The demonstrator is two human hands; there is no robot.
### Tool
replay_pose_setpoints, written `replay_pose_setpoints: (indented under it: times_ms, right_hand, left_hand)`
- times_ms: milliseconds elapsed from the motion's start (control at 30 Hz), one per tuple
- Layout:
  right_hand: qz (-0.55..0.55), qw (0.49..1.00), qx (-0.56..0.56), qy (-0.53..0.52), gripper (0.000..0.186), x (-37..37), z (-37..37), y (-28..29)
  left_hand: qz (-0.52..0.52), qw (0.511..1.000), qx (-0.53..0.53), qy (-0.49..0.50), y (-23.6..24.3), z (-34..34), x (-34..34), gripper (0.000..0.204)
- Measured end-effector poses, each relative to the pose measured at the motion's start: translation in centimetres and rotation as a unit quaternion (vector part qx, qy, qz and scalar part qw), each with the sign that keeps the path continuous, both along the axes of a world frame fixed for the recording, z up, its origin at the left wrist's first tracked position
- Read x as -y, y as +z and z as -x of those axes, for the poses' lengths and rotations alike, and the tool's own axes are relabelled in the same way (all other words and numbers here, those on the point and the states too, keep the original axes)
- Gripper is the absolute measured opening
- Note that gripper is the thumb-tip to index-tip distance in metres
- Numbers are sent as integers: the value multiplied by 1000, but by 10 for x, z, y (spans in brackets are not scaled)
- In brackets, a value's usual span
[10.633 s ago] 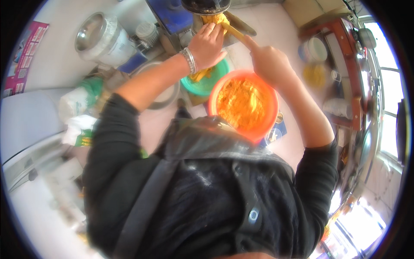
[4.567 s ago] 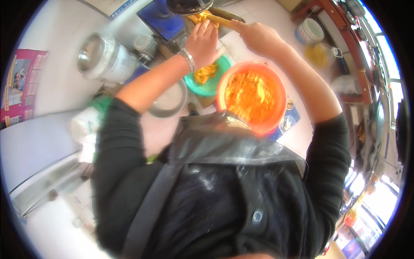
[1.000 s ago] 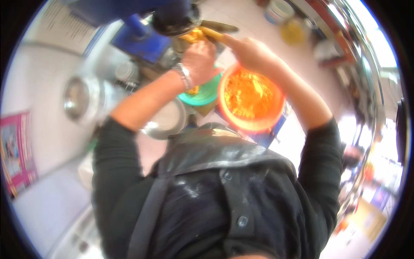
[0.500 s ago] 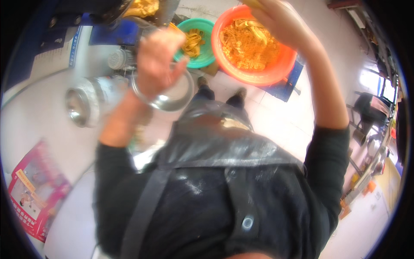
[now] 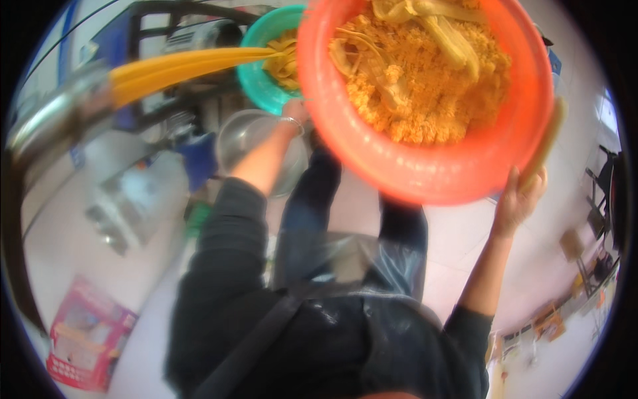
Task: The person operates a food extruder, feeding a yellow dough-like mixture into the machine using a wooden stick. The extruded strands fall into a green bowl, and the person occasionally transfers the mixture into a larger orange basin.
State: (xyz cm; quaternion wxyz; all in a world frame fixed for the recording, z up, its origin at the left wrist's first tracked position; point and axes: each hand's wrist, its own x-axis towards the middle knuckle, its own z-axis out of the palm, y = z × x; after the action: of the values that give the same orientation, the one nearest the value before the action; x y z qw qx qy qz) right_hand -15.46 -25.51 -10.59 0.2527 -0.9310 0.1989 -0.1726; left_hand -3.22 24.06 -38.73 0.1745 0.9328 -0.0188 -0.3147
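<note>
A large orange basin point(image 5: 412, 179) holds crumbly orange-yellow dough point(image 5: 412, 100) with flat strips of yellow dough lying on top. My right hand point(image 5: 522, 201) is at its right rim, closed round a long yellowish stick-like piece point(image 5: 548, 143) whose kind I cannot make out. Beside the basin's left rim is my left hand point(image 5: 296, 112); its fingers are mostly hidden, and a bracelet shows at the wrist. Just beyond it a teal basin point(image 5: 251, 80) holds more yellow strips. Another long yellow dough strip point(image 5: 193, 70) stretches from a metal machine part point(image 5: 60, 120) to that teal basin.
A round shiny bowl point(image 5: 232, 143) stands below the teal basin, partly behind my left forearm. A silver machine part point(image 5: 126, 199) and a pink printed bag point(image 5: 90, 332) are at the left. Dark racks and furniture line the far right edge.
I have bent forward, so the orange basin looks much larger and nearer. My left hand has gone down beside it; my right hand has come from its far rim to its right side.
</note>
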Motion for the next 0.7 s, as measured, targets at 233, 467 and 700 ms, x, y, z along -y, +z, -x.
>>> replay_pose_setpoints:
  times_ms: [233, 467, 700]
  right_hand:
    - [-267, 953, 77, -117, 25, -15, 9, -21]
    - [-234, 959, 68, -148, 15, -21, -2, -13]
    - [-260, 953, 55, -149, 12, -24, 1, -12]
  left_hand:
    - [-101, 993, 45, 52, -158, -120, -15, 24]
    - [-117, 982, 38, 141, -223, -182, -24, 22]
    - [-93, 976, 28, 197, -248, -182, -31, 20]
